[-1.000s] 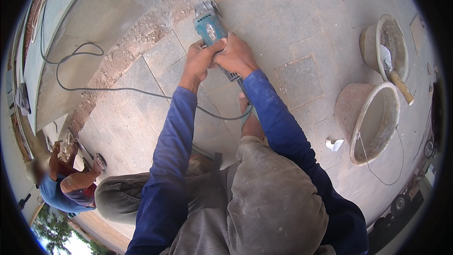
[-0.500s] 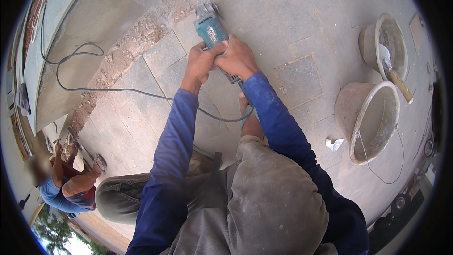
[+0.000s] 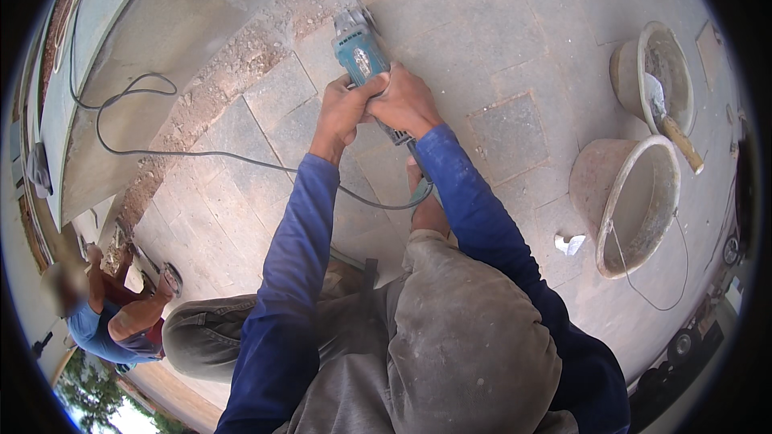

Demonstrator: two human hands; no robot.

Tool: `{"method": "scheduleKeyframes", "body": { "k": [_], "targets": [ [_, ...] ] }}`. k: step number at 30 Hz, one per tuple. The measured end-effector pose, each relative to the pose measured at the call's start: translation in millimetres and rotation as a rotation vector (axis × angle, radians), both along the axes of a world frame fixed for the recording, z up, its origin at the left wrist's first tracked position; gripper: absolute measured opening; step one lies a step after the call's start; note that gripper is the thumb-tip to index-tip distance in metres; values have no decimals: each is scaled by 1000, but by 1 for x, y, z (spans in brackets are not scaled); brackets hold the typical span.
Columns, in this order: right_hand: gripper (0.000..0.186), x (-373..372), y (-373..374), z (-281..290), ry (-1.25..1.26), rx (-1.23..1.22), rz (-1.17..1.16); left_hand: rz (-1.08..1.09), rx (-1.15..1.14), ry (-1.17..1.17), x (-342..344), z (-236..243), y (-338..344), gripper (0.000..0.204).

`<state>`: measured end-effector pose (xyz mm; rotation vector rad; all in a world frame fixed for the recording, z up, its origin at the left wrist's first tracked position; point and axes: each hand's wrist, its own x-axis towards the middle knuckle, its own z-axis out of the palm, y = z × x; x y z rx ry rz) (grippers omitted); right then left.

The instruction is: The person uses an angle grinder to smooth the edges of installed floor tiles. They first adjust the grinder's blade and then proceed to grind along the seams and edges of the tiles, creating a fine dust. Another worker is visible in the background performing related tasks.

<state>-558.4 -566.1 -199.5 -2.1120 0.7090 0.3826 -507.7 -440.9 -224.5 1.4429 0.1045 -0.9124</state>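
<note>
Both my hands grip a teal angle grinder [image 3: 359, 52] by its body, thumbs close together on top. My left hand [image 3: 344, 112] wraps the near left side, and my right hand [image 3: 404, 100] wraps the right side. The grinder's metal head points away from me, at the edge where paving tiles [image 3: 281, 88] meet a strip of broken rubble [image 3: 217, 88]. Light dust hangs around the head, and the disc is mostly hidden. From the tool's rear a dark power cord [image 3: 217, 154] loops off to the left.
Two mortar-stained buckets stand at the right: the nearer bucket [image 3: 591, 177] has a wire handle, and a wooden-handled trowel [image 3: 683, 145] rests against the farther bucket [image 3: 627, 80]. A white scrap [image 3: 568, 244] lies near them. Another person [image 3: 108, 313] crouches at the far left.
My hands and the grinder stay almost in the same place. At the left, the other person's hands have shifted slightly.
</note>
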Motion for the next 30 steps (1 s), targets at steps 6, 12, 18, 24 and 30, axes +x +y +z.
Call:
{"method": "scheduleKeyframes", "body": {
  "k": [6,12,18,24,30],
  "targets": [
    [62,-2,-1,2,23,11,6,-1,8,8,-2,-3,0,55],
    [66,-4,-1,-3,40,9,3,-13,20,11,-3,-3,1,54],
    [70,-6,-1,0,53,15,-6,-3,4,12,-7,0,0,54],
    [64,-9,0,1,34,22,8,-5,17,12,-10,1,1,54],
    [62,-13,1,-1,11,15,9,44,-10,14,-14,-3,0,52]
  ]
}}
